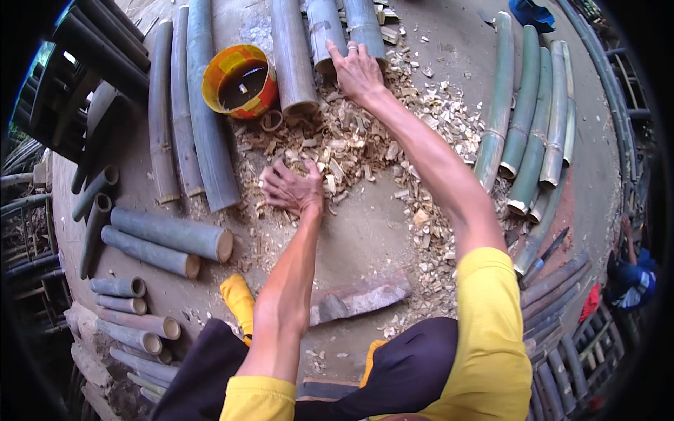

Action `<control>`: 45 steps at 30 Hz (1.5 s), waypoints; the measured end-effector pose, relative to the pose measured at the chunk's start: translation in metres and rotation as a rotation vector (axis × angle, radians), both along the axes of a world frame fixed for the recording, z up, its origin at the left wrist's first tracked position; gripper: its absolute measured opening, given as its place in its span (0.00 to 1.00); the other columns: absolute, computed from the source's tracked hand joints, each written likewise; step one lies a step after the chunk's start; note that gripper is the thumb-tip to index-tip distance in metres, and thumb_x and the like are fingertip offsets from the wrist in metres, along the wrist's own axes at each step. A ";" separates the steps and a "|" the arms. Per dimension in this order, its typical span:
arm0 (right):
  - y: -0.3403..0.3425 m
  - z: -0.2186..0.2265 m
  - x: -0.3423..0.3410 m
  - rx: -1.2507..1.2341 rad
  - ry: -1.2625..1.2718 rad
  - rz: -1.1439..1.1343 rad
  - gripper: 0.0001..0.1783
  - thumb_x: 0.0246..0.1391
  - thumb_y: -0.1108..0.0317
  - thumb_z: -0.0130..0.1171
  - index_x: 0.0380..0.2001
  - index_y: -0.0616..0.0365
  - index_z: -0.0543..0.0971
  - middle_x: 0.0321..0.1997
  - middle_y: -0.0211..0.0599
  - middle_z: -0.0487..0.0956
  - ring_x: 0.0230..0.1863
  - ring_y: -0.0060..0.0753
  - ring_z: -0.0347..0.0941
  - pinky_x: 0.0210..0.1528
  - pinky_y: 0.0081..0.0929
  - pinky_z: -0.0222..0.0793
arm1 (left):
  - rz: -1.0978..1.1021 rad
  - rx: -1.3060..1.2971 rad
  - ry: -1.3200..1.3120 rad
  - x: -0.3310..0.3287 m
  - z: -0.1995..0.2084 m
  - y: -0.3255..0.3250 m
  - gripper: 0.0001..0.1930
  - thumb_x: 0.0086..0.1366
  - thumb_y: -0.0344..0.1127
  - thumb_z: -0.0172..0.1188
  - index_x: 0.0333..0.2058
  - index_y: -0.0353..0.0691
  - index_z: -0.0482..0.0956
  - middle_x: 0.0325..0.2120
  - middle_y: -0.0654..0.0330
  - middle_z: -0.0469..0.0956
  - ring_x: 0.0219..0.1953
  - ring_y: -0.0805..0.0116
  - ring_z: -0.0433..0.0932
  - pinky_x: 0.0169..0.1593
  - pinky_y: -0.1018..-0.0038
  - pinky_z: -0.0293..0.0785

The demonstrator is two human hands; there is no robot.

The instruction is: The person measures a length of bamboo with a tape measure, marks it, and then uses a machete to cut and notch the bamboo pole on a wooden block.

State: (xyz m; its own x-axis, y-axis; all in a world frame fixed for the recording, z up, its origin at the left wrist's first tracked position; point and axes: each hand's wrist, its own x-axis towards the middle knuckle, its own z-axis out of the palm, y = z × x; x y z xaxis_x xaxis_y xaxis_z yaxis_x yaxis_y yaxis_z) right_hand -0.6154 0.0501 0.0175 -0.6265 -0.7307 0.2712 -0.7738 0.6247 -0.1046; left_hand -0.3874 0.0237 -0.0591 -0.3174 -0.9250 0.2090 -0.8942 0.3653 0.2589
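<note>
Splintery shavings (347, 151) border a round bucket (258, 107) (dark liquid (233, 92) inside). Left hand (291, 188): spread over shavings; right hand (359, 76): splayed on smooth bamboo poles (365, 27).

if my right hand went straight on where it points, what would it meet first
Most likely the greyish bamboo pole just ahead; the right hand overlaps its near end in the picture, so they may be touching, though depth is unclear.

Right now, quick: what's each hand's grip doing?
Left hand: open, palm down, fingers spread at the wood chips; nothing clearly held.
Right hand: open, fingers over the near ends of two bamboo poles; firmness of contact cannot be told.
</note>
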 end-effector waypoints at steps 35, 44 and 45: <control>0.250 0.026 0.397 0.156 -0.324 -0.051 0.51 0.32 0.59 0.72 0.62 0.49 0.60 0.63 0.45 0.60 0.66 0.50 0.53 0.64 0.64 0.47 | -1.082 0.654 0.221 0.165 0.337 -0.035 0.39 0.29 0.35 0.70 0.48 0.38 0.71 0.34 0.59 0.76 0.37 0.67 0.74 0.45 0.73 0.71; 0.268 -0.005 0.391 0.068 -0.433 -0.344 0.48 0.30 0.49 0.72 0.57 0.56 0.66 0.59 0.54 0.66 0.60 0.57 0.59 0.60 0.63 0.51 | -1.113 0.422 -0.272 0.265 0.312 -0.103 0.43 0.24 0.33 0.69 0.50 0.39 0.71 0.43 0.54 0.76 0.49 0.56 0.74 0.55 0.67 0.67; 0.275 0.001 0.408 -0.035 -0.439 -0.566 0.51 0.32 0.47 0.72 0.59 0.57 0.63 0.59 0.56 0.64 0.61 0.57 0.57 0.61 0.64 0.47 | -1.099 0.414 -0.333 0.277 0.300 -0.105 0.44 0.24 0.32 0.69 0.50 0.39 0.70 0.44 0.53 0.76 0.50 0.54 0.73 0.56 0.66 0.67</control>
State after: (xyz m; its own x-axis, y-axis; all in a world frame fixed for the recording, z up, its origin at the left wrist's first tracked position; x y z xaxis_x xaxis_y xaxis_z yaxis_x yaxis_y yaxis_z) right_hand -0.2077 0.3255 0.0189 -0.9636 -0.2564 -0.0761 -0.2134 0.9086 -0.3591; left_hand -0.1105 -0.0816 0.2413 -0.9544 -0.1080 -0.2784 -0.2061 0.9130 0.3522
